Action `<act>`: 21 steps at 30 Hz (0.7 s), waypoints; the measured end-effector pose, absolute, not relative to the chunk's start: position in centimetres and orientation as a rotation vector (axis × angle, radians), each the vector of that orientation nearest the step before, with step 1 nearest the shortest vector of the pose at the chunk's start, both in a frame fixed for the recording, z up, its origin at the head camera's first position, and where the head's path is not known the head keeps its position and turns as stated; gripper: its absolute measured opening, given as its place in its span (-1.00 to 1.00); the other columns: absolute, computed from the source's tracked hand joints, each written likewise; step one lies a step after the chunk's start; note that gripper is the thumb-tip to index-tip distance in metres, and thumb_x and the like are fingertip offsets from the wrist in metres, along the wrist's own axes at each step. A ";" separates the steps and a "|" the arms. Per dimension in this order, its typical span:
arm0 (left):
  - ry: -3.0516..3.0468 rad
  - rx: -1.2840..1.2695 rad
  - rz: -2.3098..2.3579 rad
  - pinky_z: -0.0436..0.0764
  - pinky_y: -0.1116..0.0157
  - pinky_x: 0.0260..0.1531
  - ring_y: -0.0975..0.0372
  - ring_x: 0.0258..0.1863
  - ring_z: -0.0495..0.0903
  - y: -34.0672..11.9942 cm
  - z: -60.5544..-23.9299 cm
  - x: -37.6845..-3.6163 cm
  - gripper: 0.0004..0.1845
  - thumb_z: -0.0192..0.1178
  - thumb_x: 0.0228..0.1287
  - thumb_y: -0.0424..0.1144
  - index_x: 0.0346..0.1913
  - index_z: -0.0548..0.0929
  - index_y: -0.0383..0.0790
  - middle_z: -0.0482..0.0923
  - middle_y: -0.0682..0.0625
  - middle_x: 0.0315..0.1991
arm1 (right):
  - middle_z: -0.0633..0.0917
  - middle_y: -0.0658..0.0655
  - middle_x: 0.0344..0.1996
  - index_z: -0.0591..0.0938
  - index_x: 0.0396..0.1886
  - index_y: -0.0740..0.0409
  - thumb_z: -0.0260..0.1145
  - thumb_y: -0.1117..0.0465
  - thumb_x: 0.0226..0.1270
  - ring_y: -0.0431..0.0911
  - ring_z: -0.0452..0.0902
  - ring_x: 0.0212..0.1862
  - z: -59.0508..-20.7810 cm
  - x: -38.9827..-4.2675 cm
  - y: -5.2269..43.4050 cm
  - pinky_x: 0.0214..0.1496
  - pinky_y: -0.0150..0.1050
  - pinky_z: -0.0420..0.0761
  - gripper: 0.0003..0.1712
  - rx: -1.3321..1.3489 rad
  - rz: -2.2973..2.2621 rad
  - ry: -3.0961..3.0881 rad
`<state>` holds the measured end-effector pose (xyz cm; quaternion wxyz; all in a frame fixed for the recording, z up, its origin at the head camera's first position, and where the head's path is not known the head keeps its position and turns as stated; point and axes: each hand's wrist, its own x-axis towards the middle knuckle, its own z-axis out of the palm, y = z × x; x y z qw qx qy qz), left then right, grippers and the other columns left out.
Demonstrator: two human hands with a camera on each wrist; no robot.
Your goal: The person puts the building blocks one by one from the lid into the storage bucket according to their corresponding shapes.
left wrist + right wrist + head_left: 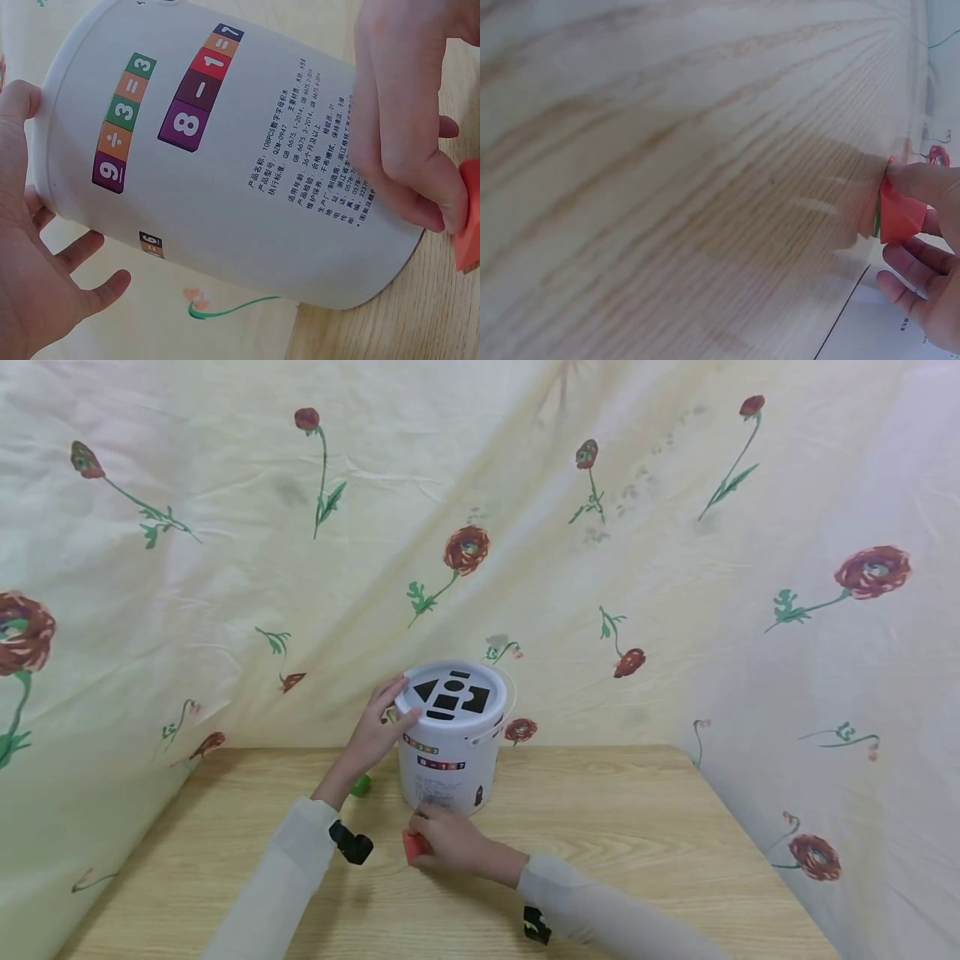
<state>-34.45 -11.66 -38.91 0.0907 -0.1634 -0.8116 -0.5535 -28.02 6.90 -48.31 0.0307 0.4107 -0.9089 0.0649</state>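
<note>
A white bucket (450,777) with printed sums stands upright on the table, its lid (497,693) cut with black shaped holes. My left hand (375,727) rests against the left side of the lid, fingers spread along the rim. Low in front of the bucket, my right hand (453,842) pinches a red block (413,847) between thumb and fingers. This block (901,212) shows flat angled faces in the right wrist view, close to the tabletop. Part of it is hidden by my fingers. A green block (361,786) sits left of the bucket, beside my left forearm.
The wooden table (615,843) reaches back to a flowered cloth (360,568) hanging close behind the bucket. A thin white handle (513,693) stands out at the bucket's right side. Black wrist cameras are strapped over both sleeves.
</note>
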 end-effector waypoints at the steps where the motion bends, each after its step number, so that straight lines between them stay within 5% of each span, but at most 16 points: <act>1: -2.412 -0.486 -1.646 0.19 -0.25 0.50 -0.02 0.63 -0.02 -11.7 -38.9 -34.5 -0.22 0.18 0.45 0.12 0.61 0.17 0.04 -0.06 0.06 0.66 | 0.64 -0.04 -0.05 0.69 0.01 0.00 0.52 -0.05 0.24 -0.30 0.44 -0.14 -48.3 -28.0 6.9 -0.15 -0.56 0.49 -0.59 1.273 0.190 -2.799; 10: -2.408 -0.485 -1.661 0.21 -0.26 0.49 -0.04 0.63 -0.02 -11.6 -38.8 -34.3 -0.22 0.20 0.45 0.10 0.61 0.17 0.03 -0.06 0.04 0.66 | 0.66 -0.10 -0.20 0.59 0.01 -0.03 0.49 -0.02 0.28 -0.32 0.37 -0.23 -48.3 -27.7 7.1 -0.32 -0.57 0.35 -0.60 1.323 0.221 -2.802; 21: -2.410 -0.478 -1.655 0.21 -0.25 0.49 -0.03 0.63 -0.01 -11.6 -38.8 -34.3 -0.22 0.20 0.44 0.11 0.61 0.18 0.03 -0.05 0.04 0.65 | 0.65 -0.07 -0.20 0.55 -0.03 -0.05 0.48 -0.04 0.29 -0.26 0.40 -0.16 -48.6 -27.3 7.2 -0.20 -0.54 0.38 -0.62 1.324 0.164 -2.729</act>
